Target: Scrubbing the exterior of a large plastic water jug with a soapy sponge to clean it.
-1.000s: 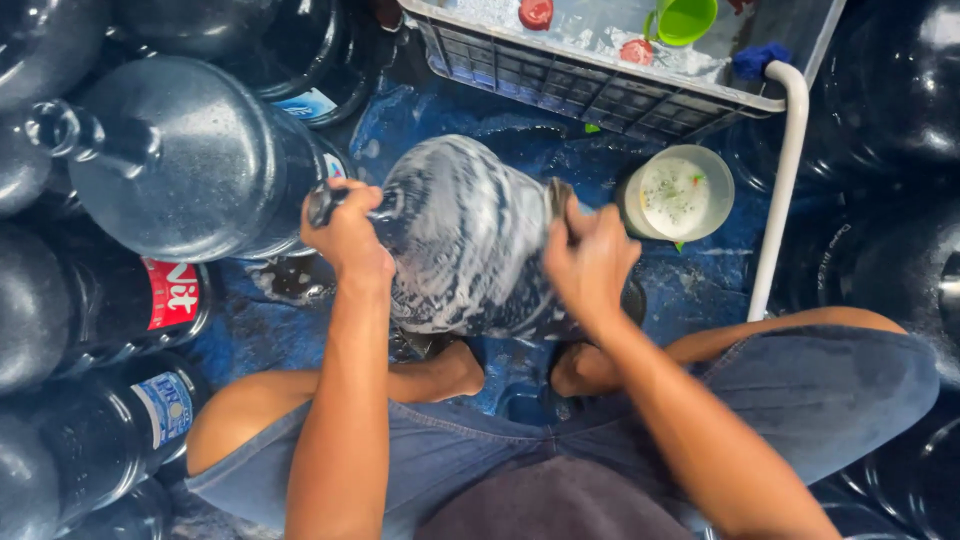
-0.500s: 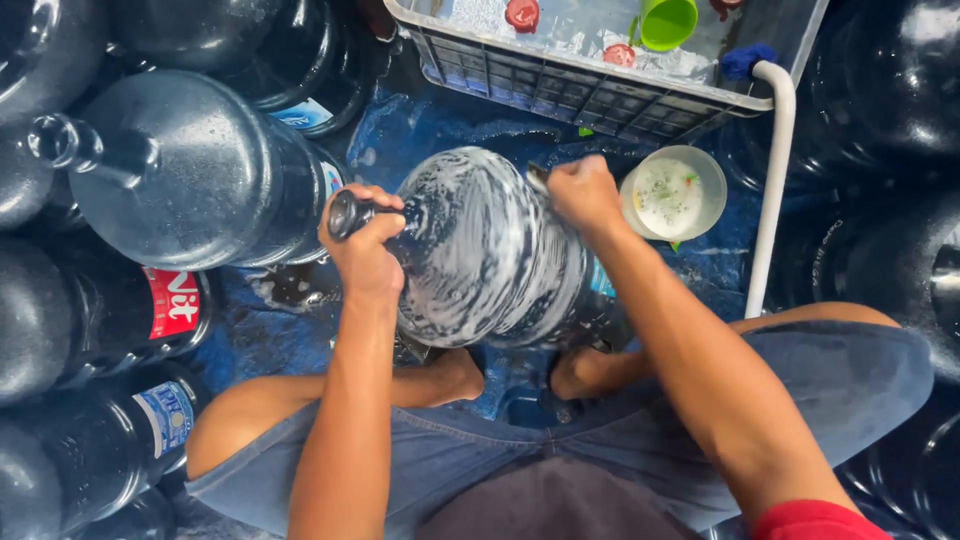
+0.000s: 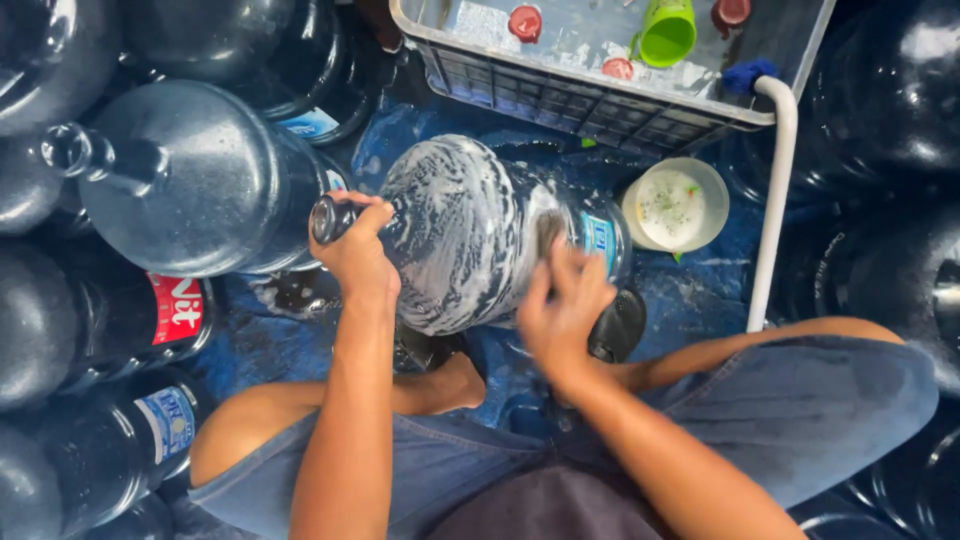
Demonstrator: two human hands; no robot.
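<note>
Bare arms and feet, blue denim shorts (image 3: 800, 400), dark shirt (image 3: 560, 505).

Water jug (image 3: 470, 230): clear bluish plastic, streaked with white soap foam, blue label patch at its right end. Crate (image 3: 600, 100), far: grey lattice wall. Cup (image 3: 668, 30) in it: bright green. Caps (image 3: 525, 22): red. Bowl (image 3: 676, 205), right: pale cream, white suds with green flecks. Pipe (image 3: 775, 200): white. Floor sheet (image 3: 700, 290): wet blue. Shorts (image 3: 800, 420): grey-blue. Left bottle label (image 3: 178, 310): red with white.
</note>
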